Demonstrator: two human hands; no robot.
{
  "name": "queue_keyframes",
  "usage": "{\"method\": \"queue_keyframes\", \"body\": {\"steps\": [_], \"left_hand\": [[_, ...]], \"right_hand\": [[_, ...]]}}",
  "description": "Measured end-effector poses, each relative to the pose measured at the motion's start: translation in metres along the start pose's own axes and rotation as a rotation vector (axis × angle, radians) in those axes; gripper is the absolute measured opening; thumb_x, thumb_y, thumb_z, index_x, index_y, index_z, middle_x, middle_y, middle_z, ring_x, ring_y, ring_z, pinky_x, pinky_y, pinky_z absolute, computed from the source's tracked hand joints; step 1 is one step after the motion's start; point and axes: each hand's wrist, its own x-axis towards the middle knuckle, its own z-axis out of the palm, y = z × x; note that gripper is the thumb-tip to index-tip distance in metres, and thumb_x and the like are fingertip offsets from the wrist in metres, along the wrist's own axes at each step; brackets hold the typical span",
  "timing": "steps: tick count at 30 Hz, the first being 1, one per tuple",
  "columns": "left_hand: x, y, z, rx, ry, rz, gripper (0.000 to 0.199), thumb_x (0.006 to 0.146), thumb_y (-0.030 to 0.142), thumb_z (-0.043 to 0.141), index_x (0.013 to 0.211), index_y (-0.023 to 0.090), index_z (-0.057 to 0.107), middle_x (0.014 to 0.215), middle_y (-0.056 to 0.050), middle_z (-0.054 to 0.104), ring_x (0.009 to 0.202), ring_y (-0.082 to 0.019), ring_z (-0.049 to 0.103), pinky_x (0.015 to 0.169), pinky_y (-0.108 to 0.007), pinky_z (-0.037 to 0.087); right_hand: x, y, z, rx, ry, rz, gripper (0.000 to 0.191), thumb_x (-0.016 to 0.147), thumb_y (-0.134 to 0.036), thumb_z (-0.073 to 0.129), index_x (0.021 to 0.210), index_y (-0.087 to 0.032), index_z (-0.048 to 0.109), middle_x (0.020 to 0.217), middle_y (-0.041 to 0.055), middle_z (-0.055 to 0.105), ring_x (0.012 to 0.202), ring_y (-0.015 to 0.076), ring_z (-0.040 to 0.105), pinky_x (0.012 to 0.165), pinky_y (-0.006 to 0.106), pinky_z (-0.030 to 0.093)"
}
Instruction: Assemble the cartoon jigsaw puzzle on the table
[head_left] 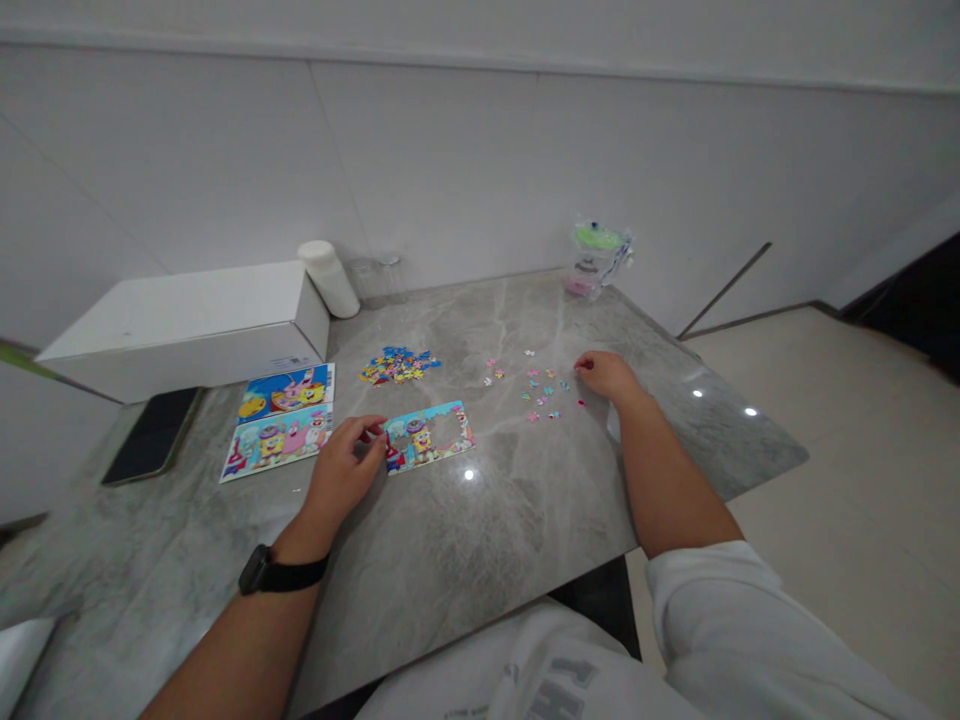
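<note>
A partly assembled jigsaw puzzle [421, 455] with cartoon figures lies flat on the table, with a gap right of its middle. My left hand [351, 460] rests at the puzzle's left edge, thumb and fingers apart, fingertips on or beside the edge. Off to the right, my right hand [606, 374] pinches a small reddish puzzle piece at its fingertips; the fingers partly hide it. Loose pink, teal and white puzzle pieces [533, 416] lie scattered left of that hand. Behind the puzzle is a heap of mostly blue and yellow pieces [397, 366].
A printed picture sheet [279, 425] lies left of the puzzle, beside a dark phone [152, 435]. A long white box [187, 320], a white bottle [328, 278] and a clear glass [390, 278] stand along the wall. A plastic packet [596, 260] sits at the back right.
</note>
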Motion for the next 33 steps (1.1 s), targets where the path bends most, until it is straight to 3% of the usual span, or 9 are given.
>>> {"method": "queue_keyframes", "body": {"steps": [5, 12, 21, 26, 29, 33], "left_hand": [[0.0, -0.003, 0.0, 0.008, -0.004, 0.01, 0.03, 0.096, 0.04, 0.058, 0.117, 0.023, 0.07, 0.1, -0.005, 0.072, 0.092, -0.024, 0.068, 0.087, -0.039, 0.055], [0.0, -0.001, -0.001, 0.009, -0.026, -0.007, 0.031, 0.097, 0.042, 0.057, 0.116, 0.022, 0.071, 0.101, -0.006, 0.072, 0.091, -0.024, 0.068, 0.087, -0.038, 0.056], [-0.001, -0.003, 0.001, 0.001, -0.032, 0.003, 0.031, 0.097, 0.041, 0.057, 0.117, 0.021, 0.07, 0.101, -0.006, 0.072, 0.09, -0.023, 0.067, 0.087, -0.038, 0.054], [-0.001, 0.0, 0.001, -0.01, -0.022, 0.012, 0.03, 0.097, 0.039, 0.056, 0.117, 0.022, 0.07, 0.101, -0.005, 0.072, 0.089, -0.023, 0.067, 0.087, -0.039, 0.054], [-0.001, 0.001, 0.002, -0.025, -0.012, 0.021, 0.028, 0.097, 0.037, 0.056, 0.115, 0.022, 0.07, 0.102, -0.006, 0.073, 0.089, -0.023, 0.067, 0.086, -0.039, 0.055], [-0.002, 0.002, 0.004, -0.044, 0.005, 0.055, 0.027, 0.096, 0.033, 0.056, 0.116, 0.022, 0.07, 0.101, -0.005, 0.072, 0.091, -0.023, 0.068, 0.087, -0.039, 0.055]], "right_hand": [[-0.001, 0.005, -0.008, 0.021, -0.108, -0.048, 0.014, 0.091, -0.023, 0.069, 0.098, -0.021, 0.081, 0.1, 0.01, 0.081, 0.09, 0.022, 0.073, 0.08, 0.031, 0.051], [-0.007, -0.006, -0.008, 0.092, -0.24, -0.185, 0.026, 0.083, -0.019, 0.076, 0.109, -0.023, 0.08, 0.097, 0.0049, 0.08, 0.084, 0.0184, 0.072, 0.078, 0.028, 0.052], [-0.007, -0.01, -0.009, 0.142, -0.276, -0.162, 0.018, 0.076, -0.014, 0.075, 0.092, -0.02, 0.072, 0.091, 0.0048, 0.077, 0.081, 0.0175, 0.068, 0.073, 0.026, 0.049], [-0.017, -0.032, -0.015, 0.624, -0.329, -0.194, 0.021, 0.072, -0.029, 0.078, 0.088, -0.021, 0.068, 0.08, 0.0015, 0.069, 0.076, 0.0168, 0.062, 0.072, 0.029, 0.049], [-0.027, -0.058, -0.018, 0.933, -0.349, -0.211, 0.037, 0.068, -0.042, 0.083, 0.094, -0.021, 0.067, 0.08, -0.0009, 0.066, 0.073, 0.015, 0.059, 0.07, 0.028, 0.047], [-0.039, -0.102, -0.02, 1.136, -0.355, -0.189, 0.043, 0.063, -0.045, 0.09, 0.091, -0.022, 0.065, 0.076, -0.0044, 0.06, 0.067, 0.0118, 0.052, 0.064, 0.027, 0.042]]}}
